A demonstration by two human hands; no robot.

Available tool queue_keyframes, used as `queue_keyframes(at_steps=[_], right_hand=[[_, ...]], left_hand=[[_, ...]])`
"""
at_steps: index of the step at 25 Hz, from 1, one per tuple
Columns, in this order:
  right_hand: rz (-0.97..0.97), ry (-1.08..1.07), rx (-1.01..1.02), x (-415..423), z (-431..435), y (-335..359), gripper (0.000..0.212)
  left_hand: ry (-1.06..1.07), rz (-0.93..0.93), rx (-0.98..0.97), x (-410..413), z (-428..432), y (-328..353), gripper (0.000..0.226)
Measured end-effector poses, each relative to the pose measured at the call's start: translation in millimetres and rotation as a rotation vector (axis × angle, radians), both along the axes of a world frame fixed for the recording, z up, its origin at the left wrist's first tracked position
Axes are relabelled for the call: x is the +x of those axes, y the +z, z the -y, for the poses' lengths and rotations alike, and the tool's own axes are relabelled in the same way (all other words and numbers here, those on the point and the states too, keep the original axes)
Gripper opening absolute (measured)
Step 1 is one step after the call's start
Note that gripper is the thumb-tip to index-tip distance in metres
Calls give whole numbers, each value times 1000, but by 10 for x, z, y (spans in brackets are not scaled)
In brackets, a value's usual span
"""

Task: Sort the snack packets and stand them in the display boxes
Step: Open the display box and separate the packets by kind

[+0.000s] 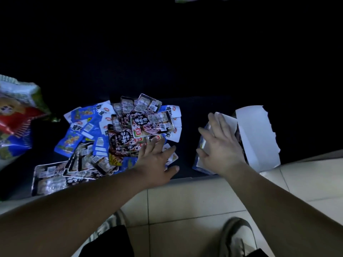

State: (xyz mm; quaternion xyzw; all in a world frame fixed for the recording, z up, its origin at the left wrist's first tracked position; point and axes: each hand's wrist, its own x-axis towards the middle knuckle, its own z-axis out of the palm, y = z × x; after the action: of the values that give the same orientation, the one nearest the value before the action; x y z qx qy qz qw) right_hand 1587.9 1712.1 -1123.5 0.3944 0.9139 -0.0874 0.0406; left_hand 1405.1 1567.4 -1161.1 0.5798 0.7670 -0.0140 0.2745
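Note:
A loose heap of snack packets lies on the dark table, blue ones (74, 143) at its left and right edges, dark red-and-black ones (148, 125) on top in the middle. My left hand (157, 162) rests flat with spread fingers on the heap's near right corner. To the right stands a display box (258, 138) with its white lid flap raised. My right hand (220, 145) lies over the box's open top with fingers straight, covering the packets inside.
A big colourful snack bag (16, 117) lies at the table's left edge. The dark table (185, 71) stretches far back into shadow. Its near edge runs under my forearms, with pale floor tiles (185, 201) and my shoe (237, 236) below.

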Motion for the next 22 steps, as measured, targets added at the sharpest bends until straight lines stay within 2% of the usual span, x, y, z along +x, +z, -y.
queue_keyframes(at_steps=[4,7,9,13,15,19,22], right_hand=[[-44,21,-69,168,-63,8,55],[-31,28,-83,235,-114,58,59],[-5,64,-34,259,-114,60,59],[-83,199,96,98,-15,46,55],[-66,184,-72,-168,88,29,61],[-36,-112,-614,-664,265,-59,72],[-41,-157,-721,-875,306,-179,70]], left_hand=[[77,65,12,268,-3,-11,74],[69,14,-9,328,12,-50,72],[70,-31,-31,314,20,-102,69],[48,-68,-189,246,120,-174,64],[86,-44,-262,129,230,-206,61],[70,-55,-242,-197,476,-302,59],[31,-54,-262,-456,628,-319,59]])
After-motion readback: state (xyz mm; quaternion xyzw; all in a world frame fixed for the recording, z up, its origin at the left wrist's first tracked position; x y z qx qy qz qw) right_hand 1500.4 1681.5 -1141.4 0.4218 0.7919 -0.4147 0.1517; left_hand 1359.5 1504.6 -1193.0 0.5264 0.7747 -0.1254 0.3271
